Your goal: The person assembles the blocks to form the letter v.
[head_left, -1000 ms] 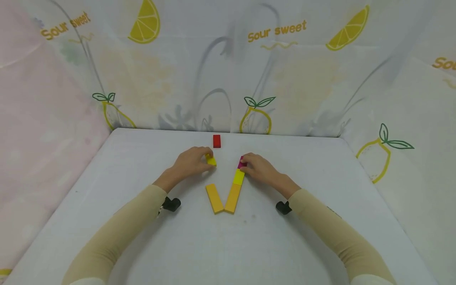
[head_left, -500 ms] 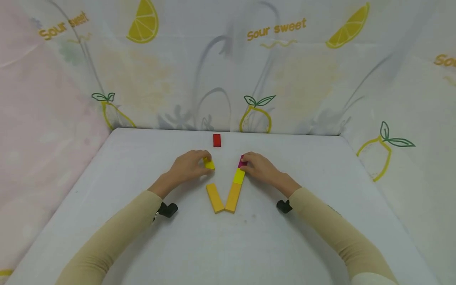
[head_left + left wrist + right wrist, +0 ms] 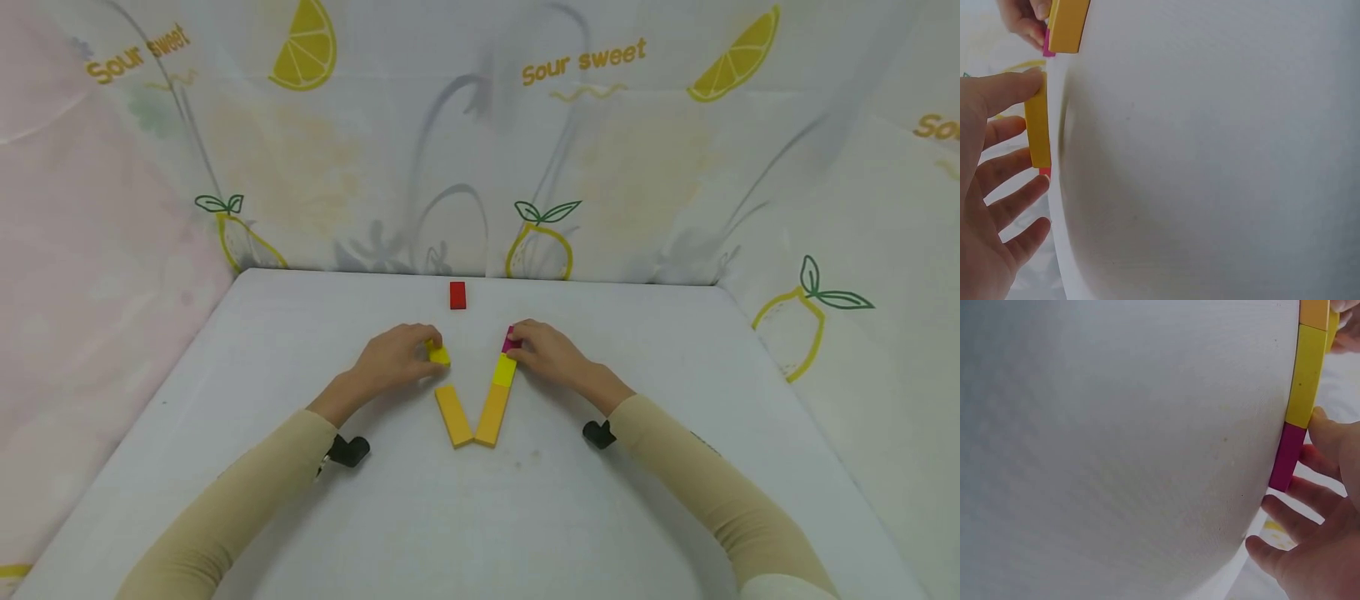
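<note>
My left hand [image 3: 390, 358] pinches a yellow block [image 3: 438, 353] between thumb and fingers, just beyond the far end of the left orange block [image 3: 454, 417]. In the left wrist view that yellow block [image 3: 1037, 125] shows its side face, with the thumb at one end. My right hand [image 3: 551, 352] holds a magenta block [image 3: 510, 340] at the far end of a slanted row. In the right wrist view the magenta block [image 3: 1287, 456] meets a second yellow block [image 3: 1307, 375] end to end. The right orange block [image 3: 492, 415] continues the row and meets the left orange one in a V.
A red block [image 3: 457, 295] lies near the back edge of the white table [image 3: 480, 517]. Behind the table hangs a cloth [image 3: 420, 142] printed with lemons. Dark wrist mounts are strapped at both sleeves.
The left hand has moved toward the near side with its yellow block, closer to the left orange block. The right hand stays on the magenta block.
</note>
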`<state>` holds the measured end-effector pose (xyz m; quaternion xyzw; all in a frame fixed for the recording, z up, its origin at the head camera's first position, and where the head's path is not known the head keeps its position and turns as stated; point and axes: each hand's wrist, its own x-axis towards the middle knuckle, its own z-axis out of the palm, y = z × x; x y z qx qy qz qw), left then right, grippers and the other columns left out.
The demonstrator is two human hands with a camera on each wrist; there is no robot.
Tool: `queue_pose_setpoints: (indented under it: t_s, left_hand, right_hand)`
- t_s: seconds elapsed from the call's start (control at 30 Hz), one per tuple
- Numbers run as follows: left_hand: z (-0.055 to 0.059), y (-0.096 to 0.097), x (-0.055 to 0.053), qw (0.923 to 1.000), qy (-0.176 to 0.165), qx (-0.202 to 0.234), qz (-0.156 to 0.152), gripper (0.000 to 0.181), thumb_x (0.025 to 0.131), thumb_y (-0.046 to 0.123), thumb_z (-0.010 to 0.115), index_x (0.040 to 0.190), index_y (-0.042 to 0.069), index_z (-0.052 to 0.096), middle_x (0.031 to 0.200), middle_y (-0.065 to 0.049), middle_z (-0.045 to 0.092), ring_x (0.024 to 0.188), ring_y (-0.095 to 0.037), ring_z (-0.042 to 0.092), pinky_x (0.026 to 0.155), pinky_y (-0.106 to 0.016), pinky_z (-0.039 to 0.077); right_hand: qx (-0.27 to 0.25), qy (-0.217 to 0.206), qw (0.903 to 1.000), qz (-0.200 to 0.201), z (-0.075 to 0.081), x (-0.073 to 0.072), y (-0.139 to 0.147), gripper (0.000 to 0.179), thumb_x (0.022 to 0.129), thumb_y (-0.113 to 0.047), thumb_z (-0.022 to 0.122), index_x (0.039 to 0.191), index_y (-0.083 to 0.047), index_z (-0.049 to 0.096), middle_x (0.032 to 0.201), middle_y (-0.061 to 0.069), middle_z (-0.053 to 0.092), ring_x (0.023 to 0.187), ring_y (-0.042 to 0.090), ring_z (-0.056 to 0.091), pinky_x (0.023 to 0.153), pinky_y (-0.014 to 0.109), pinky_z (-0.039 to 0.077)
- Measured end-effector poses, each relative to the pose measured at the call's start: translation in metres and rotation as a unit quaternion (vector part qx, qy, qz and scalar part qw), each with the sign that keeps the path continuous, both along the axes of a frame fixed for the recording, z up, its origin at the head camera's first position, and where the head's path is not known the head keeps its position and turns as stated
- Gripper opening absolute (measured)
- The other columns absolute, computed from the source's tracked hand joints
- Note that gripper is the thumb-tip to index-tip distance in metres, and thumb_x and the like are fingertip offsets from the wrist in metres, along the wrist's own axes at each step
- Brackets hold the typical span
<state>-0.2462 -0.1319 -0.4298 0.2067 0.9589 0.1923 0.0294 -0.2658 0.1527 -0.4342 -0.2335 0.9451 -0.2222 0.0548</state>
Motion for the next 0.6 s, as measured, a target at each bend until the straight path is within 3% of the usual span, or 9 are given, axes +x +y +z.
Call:
queue_pose_setpoints:
  t_s: [0.6]
  left_hand:
    - [-0.005, -0.002, 0.012, 1.0, 0.005, -0.008, 0.003, 0.039, 0.084, 0.047, 0.074, 0.112, 0.021, 0.066, 0.111, 0.001, 0.069, 0.097, -0.02, 0.059, 0.086, -0.041, 0.052]
  right_hand:
    - [0.006, -0.006, 1.0, 0.002, 0.001, -0.001, 0.002, 0.03, 0.096, -0.026, 0.066, 0.121, -0.008, 0.066, 0.123, 0.008, 0.065, 0.111, 0.023, 0.059, 0.107, 0.039, 0.048]
